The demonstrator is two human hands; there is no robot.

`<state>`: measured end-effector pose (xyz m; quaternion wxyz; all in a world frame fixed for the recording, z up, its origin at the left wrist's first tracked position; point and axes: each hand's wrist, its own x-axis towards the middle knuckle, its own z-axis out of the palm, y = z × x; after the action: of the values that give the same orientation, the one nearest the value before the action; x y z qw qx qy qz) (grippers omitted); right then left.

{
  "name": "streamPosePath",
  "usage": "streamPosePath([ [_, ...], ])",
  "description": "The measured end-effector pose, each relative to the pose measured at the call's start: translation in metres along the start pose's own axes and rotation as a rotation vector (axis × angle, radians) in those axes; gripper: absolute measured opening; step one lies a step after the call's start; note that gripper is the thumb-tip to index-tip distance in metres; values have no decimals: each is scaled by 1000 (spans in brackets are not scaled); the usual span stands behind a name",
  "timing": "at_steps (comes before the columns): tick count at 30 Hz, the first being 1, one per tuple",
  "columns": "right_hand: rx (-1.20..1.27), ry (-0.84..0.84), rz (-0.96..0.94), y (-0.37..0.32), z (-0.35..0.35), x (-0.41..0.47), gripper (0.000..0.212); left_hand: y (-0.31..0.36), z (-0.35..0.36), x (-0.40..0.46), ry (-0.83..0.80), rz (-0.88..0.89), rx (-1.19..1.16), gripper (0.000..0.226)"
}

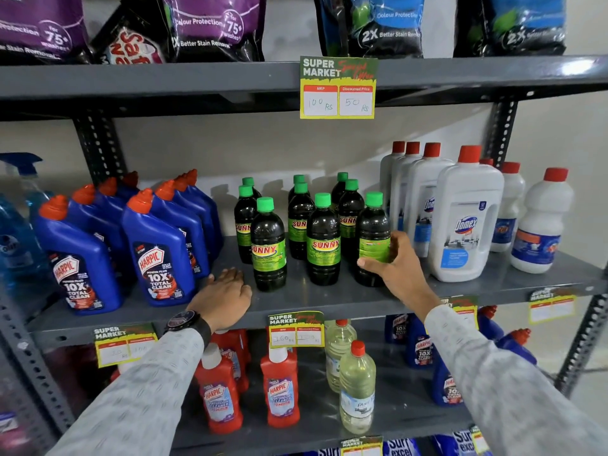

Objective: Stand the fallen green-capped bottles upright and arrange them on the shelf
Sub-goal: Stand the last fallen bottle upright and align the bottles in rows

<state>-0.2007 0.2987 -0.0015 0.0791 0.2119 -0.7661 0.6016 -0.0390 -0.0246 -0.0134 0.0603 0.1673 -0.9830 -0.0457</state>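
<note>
Nine dark plastic bottles with green screw caps and green-and-yellow SUNNY labels [324, 238] are all on their feet in the middle of the grey metal shelf [329, 299], lined up in three files running front to back. The right hand [396, 263] is wrapped around the front bottle of the right-hand file [373, 240], thumb across the lower edge of its label and fingers curled round its far side, so it is gripping that bottle, which stands upright with its base on the shelf. The left hand [223, 296] lies flat, palm down and fingers spread, on bare shelf just beside the front bottle of the left-hand file [268, 245], open and holding nothing; a dark wristwatch [186, 320] sits at the cuff of the pale grey patterned sleeve [141, 390]. To the left of the green-capped group stand blue angled-neck Harpic bottles with orange caps [158, 248], two files deep (the nearest one almost touching the left hand's fingertips). To the right of the group stand white jugs with red caps [465, 215], the front one labelled Domex, close beside the gripped bottle. Above the group, a yellow-and-green SUPER MARKET price tag [338, 87] hangs from the upper shelf edge, reading 100 and 50.
</note>
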Motion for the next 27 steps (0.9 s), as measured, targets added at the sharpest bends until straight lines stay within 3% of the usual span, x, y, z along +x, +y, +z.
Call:
streamPosePath([
  [4, -29, 36, -43, -5, 0, -6, 87, 0, 3, 0, -2, 1, 0, 63],
  [13, -62, -46, -80, 1, -1, -4, 71, 0, 3, 0, -4, -5, 9, 64],
  [19, -95, 45, -101, -7, 4, -8, 85, 1, 2, -2, -6, -10, 12, 62],
  [27, -156, 9, -70, -3, 5, -5, 81, 4, 0, -3, -8, -10, 25, 61],
])
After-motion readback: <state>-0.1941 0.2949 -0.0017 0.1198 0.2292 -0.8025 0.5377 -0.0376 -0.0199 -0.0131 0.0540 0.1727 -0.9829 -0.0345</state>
